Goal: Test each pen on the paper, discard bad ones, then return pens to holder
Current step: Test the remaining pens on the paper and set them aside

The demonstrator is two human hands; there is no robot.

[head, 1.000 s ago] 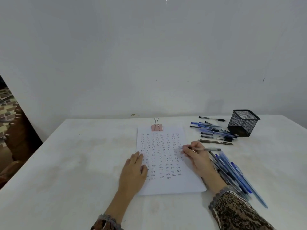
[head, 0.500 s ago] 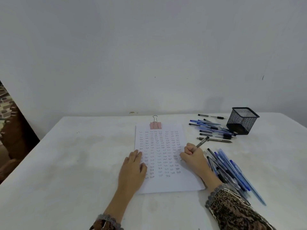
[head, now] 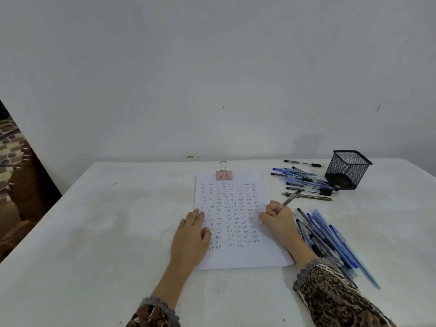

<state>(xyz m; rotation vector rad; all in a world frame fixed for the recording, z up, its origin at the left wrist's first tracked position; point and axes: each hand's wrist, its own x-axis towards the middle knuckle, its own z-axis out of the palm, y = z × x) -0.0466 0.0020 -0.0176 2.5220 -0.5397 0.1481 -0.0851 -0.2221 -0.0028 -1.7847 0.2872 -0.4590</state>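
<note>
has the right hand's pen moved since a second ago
Yes. The pen swung from level across the right edge of the paper to a raised slant, back end toward the mesh pen holder.

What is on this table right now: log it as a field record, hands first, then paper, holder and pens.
left hand: flat, fingers straight, pressing the left edge of the paper
right hand: grips a grey pen, tip down at the paper's right side
paper: white, rows of handwritten "Test", pink binder clip on its top edge
holder: black mesh, upright, no pens showing above its rim
far pens: loose pile lying left of the holder
near pens: pile lying right of the right hand
table: white
</note>
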